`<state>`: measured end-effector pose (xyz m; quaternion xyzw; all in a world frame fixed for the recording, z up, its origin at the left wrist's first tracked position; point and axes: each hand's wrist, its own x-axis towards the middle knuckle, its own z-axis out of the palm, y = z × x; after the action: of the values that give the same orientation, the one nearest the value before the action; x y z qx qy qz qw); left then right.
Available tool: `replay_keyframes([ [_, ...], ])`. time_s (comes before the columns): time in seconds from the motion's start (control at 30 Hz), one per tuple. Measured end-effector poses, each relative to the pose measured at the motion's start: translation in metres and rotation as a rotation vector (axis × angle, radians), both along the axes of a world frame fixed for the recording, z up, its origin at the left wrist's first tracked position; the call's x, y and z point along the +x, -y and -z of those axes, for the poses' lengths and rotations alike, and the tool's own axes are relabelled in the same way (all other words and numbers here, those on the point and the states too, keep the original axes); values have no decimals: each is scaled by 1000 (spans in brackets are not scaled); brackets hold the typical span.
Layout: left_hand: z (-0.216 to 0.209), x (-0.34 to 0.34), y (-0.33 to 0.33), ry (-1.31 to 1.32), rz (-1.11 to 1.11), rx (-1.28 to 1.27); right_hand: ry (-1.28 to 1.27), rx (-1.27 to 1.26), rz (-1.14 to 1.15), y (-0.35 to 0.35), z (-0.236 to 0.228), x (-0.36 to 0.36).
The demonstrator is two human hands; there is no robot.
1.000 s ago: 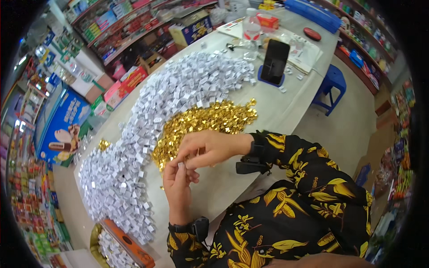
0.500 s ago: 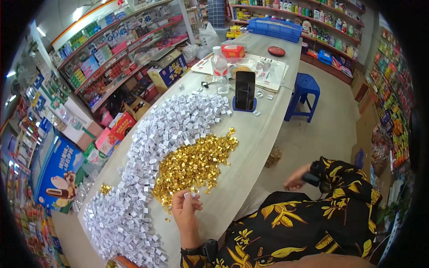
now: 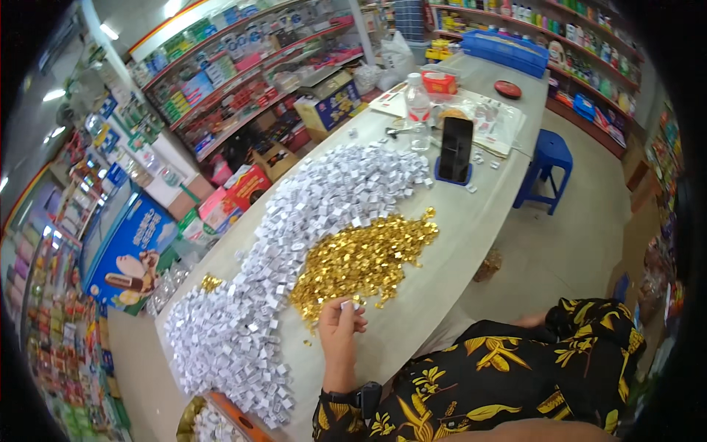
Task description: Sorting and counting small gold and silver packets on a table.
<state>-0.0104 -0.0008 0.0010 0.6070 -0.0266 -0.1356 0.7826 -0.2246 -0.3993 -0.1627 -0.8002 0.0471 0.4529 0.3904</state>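
Shop counter (image 3: 471,228), pale, long, running from near left to far right between stocked shelves. White packet heap (image 3: 294,243) along left side; gold wrapper pile (image 3: 361,258) beside it, stretched toward far right. Left hand (image 3: 340,324) at gold pile's near edge, fingertips pinched on small white packet (image 3: 345,303); its direction too small to tell. Phone (image 3: 455,149) and bottle (image 3: 418,110) stand farther back. Right hand (image 3: 530,320) low beside counter edge, mostly hidden, grip unclear.

1. White square packets (image 3: 294,243): wide band heaped along the surface, left side.
2. Gold foil packets (image 3: 361,261): pile touching the white band's right edge.
3. Phone (image 3: 456,149): dark screen, propped upright, far end.
4. Blue carton (image 3: 129,250): on the floor, left.
5. Red box (image 3: 440,82): far end, near the bottle.
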Motion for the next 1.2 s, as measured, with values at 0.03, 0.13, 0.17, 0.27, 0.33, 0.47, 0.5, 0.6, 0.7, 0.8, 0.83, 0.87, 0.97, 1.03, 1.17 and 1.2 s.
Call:
replay_keyframes([
  [0.03, 0, -1, 0, 3, 5, -4, -2, 7, -25, -5, -3, 10],
  [0.13, -3, -2, 1, 1, 2, 21, -16, 25, -104, -20, -11, 38],
  [0.17, -3, -2, 2, -1, 26, 31, -22, 30, -121, -25, -13, 43],
  [0.27, -4, -4, 4, 18, 25, 39, -41, 41, -161, -36, -20, 57],
  [0.33, -4, -3, 4, 30, 29, 39, -49, 41, -176, -40, -26, 65],
  [0.47, -4, -3, 4, 28, 37, 43, -66, 36, -185, -46, -39, 73],
  [0.5, -4, -3, 3, 44, 44, 53, -70, 34, -184, -47, -42, 73],
  [0.6, -4, -4, 2, 79, 55, 68, -80, 26, -180, -49, -52, 76],
  [0.7, -4, -3, 0, 60, 46, 87, -88, 17, -175, -51, -61, 79],
  [0.8, -2, -5, -5, 58, 31, 77, -98, 5, -169, -50, -70, 82],
  [0.83, -2, -5, -6, 57, 25, 73, -102, 1, -166, -49, -72, 83],
  [0.87, -1, -5, -6, 57, 22, 70, -105, -3, -164, -48, -75, 84],
  [0.97, 1, -6, -8, 55, 27, 87, -114, -7, -158, -50, -82, 86],
  [1.03, 1, -7, -9, 51, 21, 88, -120, -6, -152, -52, -86, 86],
  [1.17, 1, -9, -8, 36, 14, 89, -130, -1, -129, -55, -91, 84],
  [1.2, 0, -9, -8, 29, 12, 87, -132, 0, -122, -55, -93, 84],
])
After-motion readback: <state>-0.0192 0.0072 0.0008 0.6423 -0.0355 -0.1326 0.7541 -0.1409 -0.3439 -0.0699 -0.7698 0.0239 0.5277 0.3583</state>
